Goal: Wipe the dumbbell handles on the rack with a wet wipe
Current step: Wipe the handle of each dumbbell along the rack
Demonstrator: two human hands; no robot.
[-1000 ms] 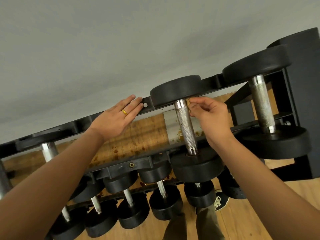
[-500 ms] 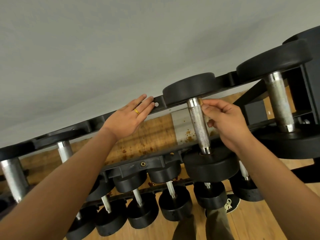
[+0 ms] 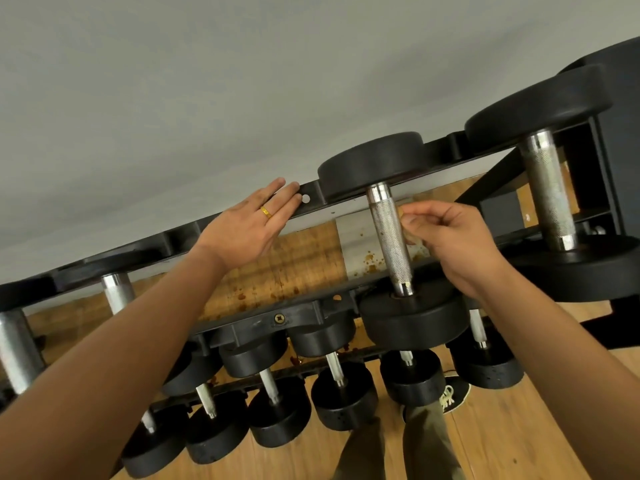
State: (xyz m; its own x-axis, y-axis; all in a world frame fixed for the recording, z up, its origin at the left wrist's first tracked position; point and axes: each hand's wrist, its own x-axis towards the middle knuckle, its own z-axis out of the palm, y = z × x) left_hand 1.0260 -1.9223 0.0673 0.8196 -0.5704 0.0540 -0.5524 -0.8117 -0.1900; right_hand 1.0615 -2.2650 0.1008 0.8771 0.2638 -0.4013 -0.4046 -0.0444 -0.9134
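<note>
The left hand (image 3: 247, 230) wears a gold ring (image 3: 266, 212) on one finger. Both forearms (image 3: 104, 341) are bare. Below the right hand (image 3: 457, 244) show olive-green trousers (image 3: 426, 441) and a dark shoe (image 3: 450, 396) with pale laces

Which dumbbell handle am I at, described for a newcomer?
On the black metal rack's top tier, the left hand lies flat on the back rail. Just right of it is a knurled silver dumbbell handle with the right hand curled beside it; its thicker right-hand neighbour is untouched.
</note>
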